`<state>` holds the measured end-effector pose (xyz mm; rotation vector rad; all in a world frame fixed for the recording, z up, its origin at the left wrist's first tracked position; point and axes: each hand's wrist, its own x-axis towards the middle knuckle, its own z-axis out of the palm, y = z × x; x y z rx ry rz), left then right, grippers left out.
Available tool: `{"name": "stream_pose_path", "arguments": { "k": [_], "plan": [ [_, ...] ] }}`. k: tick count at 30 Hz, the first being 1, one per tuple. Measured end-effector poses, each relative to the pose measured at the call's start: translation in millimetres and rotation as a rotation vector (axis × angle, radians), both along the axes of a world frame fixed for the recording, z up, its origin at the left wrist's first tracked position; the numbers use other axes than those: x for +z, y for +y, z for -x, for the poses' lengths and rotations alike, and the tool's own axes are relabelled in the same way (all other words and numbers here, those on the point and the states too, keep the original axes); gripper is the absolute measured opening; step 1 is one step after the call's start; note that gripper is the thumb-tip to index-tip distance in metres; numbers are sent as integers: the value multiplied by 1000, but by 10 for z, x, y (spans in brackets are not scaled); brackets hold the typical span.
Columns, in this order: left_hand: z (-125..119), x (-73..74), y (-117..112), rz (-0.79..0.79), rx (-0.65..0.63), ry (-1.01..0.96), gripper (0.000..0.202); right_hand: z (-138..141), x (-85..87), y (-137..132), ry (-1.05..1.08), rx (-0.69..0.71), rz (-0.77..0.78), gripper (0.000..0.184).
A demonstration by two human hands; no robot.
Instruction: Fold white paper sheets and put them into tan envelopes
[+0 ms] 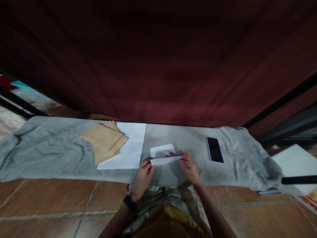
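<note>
A narrow strip of folded white paper [165, 161] is stretched between my two hands, just above the grey cloth. My left hand [145, 173] pinches its left end between thumb and fingers. At the right end, my right hand [190, 168] grips the corner in the same way. Behind the strip lies a white paper piece [162, 150]; whether it joins the held strip I cannot tell. To the left, large white sheets [133, 145] rest flat on the cloth, partly under a fanned stack of brown envelopes [104, 140].
A phone [215, 150] with a dark screen lies to the right on the grey cloth [59, 145]. A dark red curtain [158, 82] hangs along the far edge. Black bars [284, 99] flank both sides. Tiled floor [54, 198] shows in front.
</note>
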<state>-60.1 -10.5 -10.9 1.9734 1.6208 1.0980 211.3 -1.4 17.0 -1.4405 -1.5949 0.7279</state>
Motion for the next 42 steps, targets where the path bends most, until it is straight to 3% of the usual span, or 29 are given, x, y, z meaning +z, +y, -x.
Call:
{"name": "stream_pose_path", "arguments": {
  "k": [6, 11, 14, 19, 25, 29, 37, 42],
  "plan": [
    [-50, -3, 58, 11, 44, 23, 25, 82, -195, 81, -182, -6, -23, 27],
    [-50, -36, 83, 2, 83, -23, 20, 151, -201, 148, -213, -15, -44, 28],
    [32, -13, 57, -13, 86, -98, 21, 88, -169, 124, -177, 63, -88, 26],
    [185, 75, 19, 56, -148, -117, 36, -65, -174, 26, -187, 210, -194, 37],
    [263, 113, -72, 120, -377, 88, 63, -154, -262, -113, -395, 388, -188, 41],
    [320, 141, -75, 158, -435, 166, 74, -191, -265, -178, -455, 400, -177, 43],
    [325, 251, 171, 247, -440, 90, 51, -109, -161, -146, -465, 331, -119, 42],
    [316, 310, 123, 291, -476, 181, 56, -8, -78, -228, -455, 442, -115, 50]
  ]
}}
